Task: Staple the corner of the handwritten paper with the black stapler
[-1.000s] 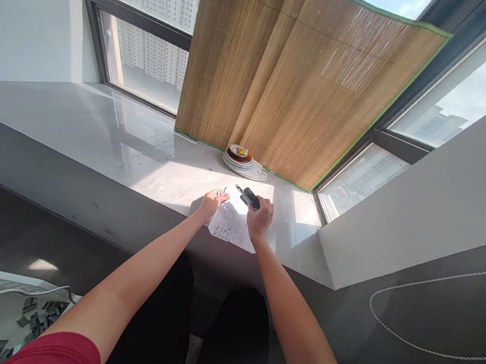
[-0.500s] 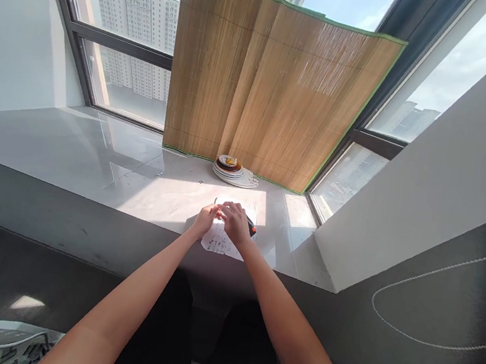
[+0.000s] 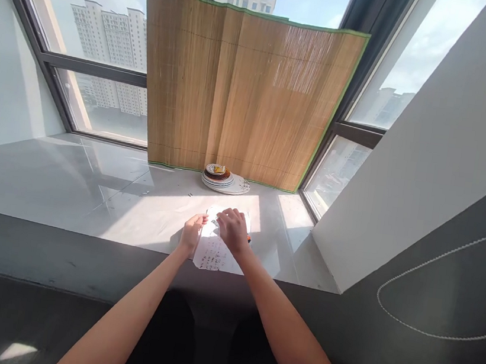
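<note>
A white sheet of paper with rows of dark handwritten marks lies on the sunlit sill, reaching its front edge. My left hand is at the paper's left edge, thumb and fingers closed together; what they hold, if anything, is too small to make out. Over the paper's upper part, my right hand is bent down with its fingertips pinched. Something small may be between them, but glare hides it. A small orange-ended object shows just beside my right wrist, mostly covered by the hand.
Behind the paper, a stack of plates sits on a pale oval board. A bamboo mat with green edging stands against the window. A slanted white wall bounds the sill at right, and a beaded cord hangs farther right.
My hands have moved apart: the left has shifted left to the paper's edge, the right stays above the paper. More writing shows. The camera view has tilted up and turned slightly.
</note>
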`<action>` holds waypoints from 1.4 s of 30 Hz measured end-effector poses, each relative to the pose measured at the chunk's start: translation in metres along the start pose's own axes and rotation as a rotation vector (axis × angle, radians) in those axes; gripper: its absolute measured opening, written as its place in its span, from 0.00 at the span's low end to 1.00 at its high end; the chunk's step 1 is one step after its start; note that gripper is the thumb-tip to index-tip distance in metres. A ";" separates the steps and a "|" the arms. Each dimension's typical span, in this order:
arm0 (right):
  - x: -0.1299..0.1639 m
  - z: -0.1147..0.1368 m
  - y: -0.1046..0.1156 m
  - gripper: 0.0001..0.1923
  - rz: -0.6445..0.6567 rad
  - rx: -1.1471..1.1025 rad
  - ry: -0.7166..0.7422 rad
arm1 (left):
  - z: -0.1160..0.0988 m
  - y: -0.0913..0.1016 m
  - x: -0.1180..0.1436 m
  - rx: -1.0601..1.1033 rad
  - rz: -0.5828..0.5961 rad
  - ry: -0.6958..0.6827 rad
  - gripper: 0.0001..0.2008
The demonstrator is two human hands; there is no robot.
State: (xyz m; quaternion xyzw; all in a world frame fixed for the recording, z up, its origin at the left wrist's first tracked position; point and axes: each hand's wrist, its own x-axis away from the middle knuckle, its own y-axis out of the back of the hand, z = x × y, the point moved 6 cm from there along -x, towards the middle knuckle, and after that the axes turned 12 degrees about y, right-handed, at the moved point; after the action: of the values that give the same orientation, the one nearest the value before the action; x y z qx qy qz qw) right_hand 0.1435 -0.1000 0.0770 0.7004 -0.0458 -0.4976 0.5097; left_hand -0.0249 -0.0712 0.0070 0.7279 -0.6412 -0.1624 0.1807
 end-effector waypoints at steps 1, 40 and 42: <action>0.010 -0.014 0.008 0.10 -0.080 -0.042 -0.063 | 0.001 0.008 -0.003 -0.096 -0.022 -0.025 0.23; 0.118 -0.157 -0.012 0.13 0.321 0.143 -0.586 | 0.025 0.042 -0.028 -0.941 -0.184 0.009 0.19; 0.119 -0.151 -0.012 0.14 0.392 0.177 -0.592 | 0.017 0.044 -0.044 -0.964 -0.171 -0.018 0.20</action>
State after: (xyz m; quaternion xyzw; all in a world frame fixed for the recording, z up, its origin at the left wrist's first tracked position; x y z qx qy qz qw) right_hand 0.3102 -0.0610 -0.0112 0.5453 -0.3677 -0.5656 0.4975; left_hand -0.0770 -0.0331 0.0130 0.6100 -0.4326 -0.4612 0.4776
